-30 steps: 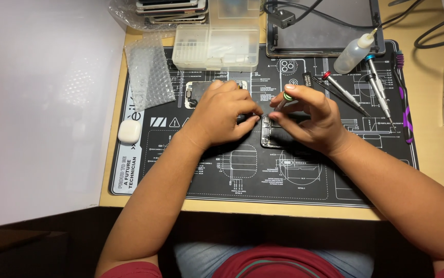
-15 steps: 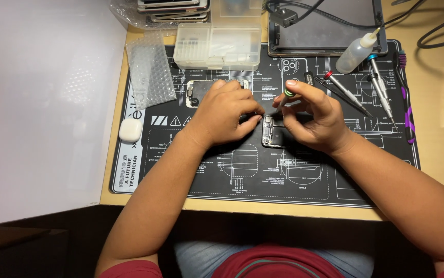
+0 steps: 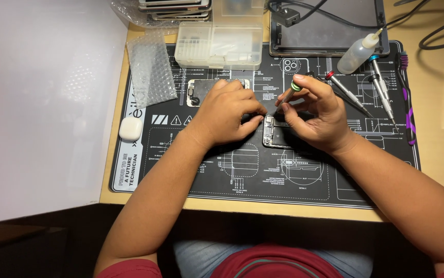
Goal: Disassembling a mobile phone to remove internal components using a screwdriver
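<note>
At frame centre, the opened phone (image 3: 276, 131) is pinned to the black mat (image 3: 222, 180) by the curled left hand (image 3: 227, 113). The green-capped screwdriver (image 3: 288, 95), pinched in the closed right hand (image 3: 317, 116), is now tilted steeper than before, tip down onto the phone's upper edge.

Light wood desk (image 3: 438, 170) w/ black work mat (image 3: 294, 180), white panel (image 3: 41, 103) at left, dim floor.

Screwdriver (image 3: 288, 95) now steeper, cap higher.
</note>
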